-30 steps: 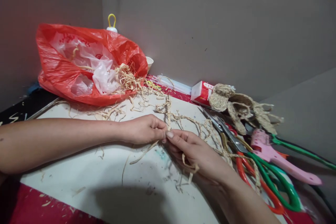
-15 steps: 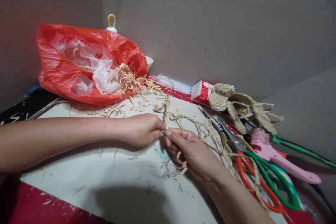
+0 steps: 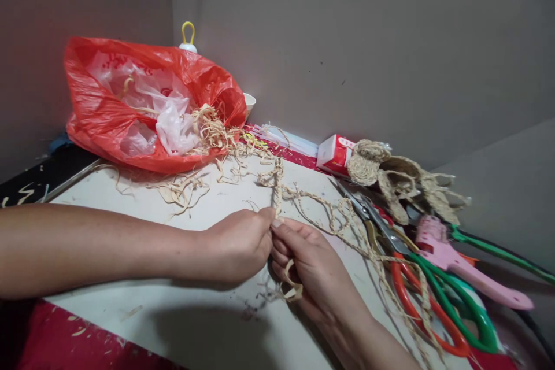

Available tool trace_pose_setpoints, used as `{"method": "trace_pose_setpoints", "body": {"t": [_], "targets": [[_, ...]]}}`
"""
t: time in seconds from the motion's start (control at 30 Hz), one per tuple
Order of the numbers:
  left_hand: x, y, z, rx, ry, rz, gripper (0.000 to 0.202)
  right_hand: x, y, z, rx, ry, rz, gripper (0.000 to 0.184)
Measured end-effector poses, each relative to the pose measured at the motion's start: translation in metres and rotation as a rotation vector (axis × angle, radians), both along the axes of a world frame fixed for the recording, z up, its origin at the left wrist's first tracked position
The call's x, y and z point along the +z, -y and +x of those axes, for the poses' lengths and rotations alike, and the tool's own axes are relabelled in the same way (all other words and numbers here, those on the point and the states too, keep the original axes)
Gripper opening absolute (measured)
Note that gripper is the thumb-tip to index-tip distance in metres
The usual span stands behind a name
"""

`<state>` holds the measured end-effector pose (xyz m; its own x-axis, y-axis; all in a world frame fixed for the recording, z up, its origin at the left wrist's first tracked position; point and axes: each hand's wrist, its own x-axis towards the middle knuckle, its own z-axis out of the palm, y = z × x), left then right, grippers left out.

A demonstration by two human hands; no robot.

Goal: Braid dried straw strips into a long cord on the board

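Observation:
A pale straw-coloured braid (image 3: pixel 278 185) runs from the board's far side down to my two hands, which meet at its near end. My left hand (image 3: pixel 243 240) is closed, thumb and fingers pinching the braid's end. Thumb and forefinger of my right hand (image 3: pixel 310 263) pinch the same spot, touching the left. Loose flat strands (image 3: pixel 292 289) curl out beneath my right fingers. Just where the strands cross is hidden by the fingertips. A longer thin braid (image 3: pixel 329 208) trails rightward across the white board (image 3: pixel 208 315).
Left back, a red plastic bag (image 3: pixel 99 110) spills fibre scraps (image 3: pixel 212 127). On the right lie orange-handled scissors (image 3: pixel 403 295), green-handled scissors (image 3: pixel 470 312) and a pink glue gun (image 3: pixel 459 266). Behind them are a red-and-white box (image 3: pixel 333 153) and woven fibre pieces (image 3: pixel 368 162). Grey walls enclose the back.
Both hands have come slightly nearer, still together at the braid's end. My left hand has turned, its knuckles now lower. The whole view has shifted a little.

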<state>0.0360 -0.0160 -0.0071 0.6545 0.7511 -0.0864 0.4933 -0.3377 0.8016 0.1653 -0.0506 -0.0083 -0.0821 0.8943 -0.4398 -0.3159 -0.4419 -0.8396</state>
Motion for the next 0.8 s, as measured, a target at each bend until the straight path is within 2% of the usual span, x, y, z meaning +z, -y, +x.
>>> {"method": "trace_pose_setpoints", "body": {"t": [0.13,0.27,0.37,0.43,0.47,0.57,0.6,0.7,0.8], "targets": [[0.008,0.000,-0.001,-0.008,-0.032,0.013,0.024,-0.001,0.001,0.001,-0.001,0.032,0.030,0.041],[0.032,-0.016,-0.011,-0.099,-0.113,-0.040,0.015,-0.001,-0.001,0.006,0.006,0.029,0.045,0.035],[0.040,-0.033,-0.017,-0.035,-0.021,0.080,0.024,0.000,-0.004,0.011,0.047,-0.008,0.059,0.027],[0.034,-0.040,-0.016,0.019,0.093,0.132,0.022,-0.001,-0.005,0.014,0.090,-0.031,0.061,0.024],[0.028,-0.041,-0.014,0.015,0.130,0.079,0.020,-0.001,-0.006,0.016,0.113,-0.037,0.060,0.023],[0.009,-0.037,-0.007,-0.078,0.171,-0.274,0.023,-0.003,-0.007,0.019,0.174,-0.033,0.057,0.024],[0.004,-0.034,-0.005,-0.085,0.186,-0.330,0.024,-0.003,-0.007,0.019,0.187,-0.030,0.057,0.023],[-0.003,-0.030,-0.003,-0.053,0.232,-0.239,0.021,-0.003,-0.008,0.021,0.219,-0.010,0.045,0.023],[0.000,-0.032,-0.006,-0.090,0.186,-0.126,0.022,-0.002,-0.009,0.023,0.260,0.058,0.009,0.027]]}}
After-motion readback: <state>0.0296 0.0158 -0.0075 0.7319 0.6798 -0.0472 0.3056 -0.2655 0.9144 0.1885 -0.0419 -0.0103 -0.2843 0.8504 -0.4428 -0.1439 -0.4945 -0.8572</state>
